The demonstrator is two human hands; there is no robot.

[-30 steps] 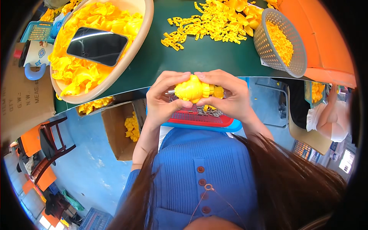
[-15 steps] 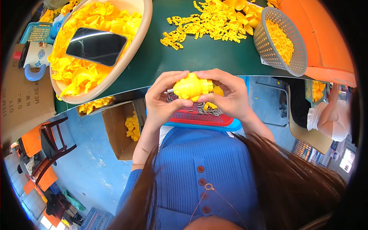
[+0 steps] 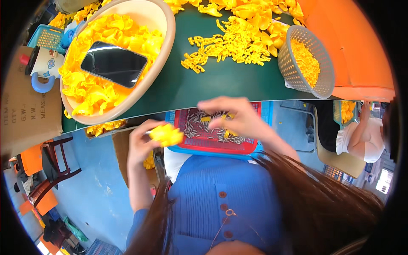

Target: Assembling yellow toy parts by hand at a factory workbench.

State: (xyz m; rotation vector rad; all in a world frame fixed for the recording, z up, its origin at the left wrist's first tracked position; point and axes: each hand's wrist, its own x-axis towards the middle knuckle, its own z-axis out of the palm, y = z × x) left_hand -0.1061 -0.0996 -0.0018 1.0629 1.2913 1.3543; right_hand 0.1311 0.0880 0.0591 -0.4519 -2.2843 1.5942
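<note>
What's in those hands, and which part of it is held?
The left hand holds a lumpy yellow plastic piece by its left end; blur hides the exact contact. The right hand appears empty.

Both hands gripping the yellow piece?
No, only the left hand holds the yellow piece; the right hand is open and apart from it.
</note>
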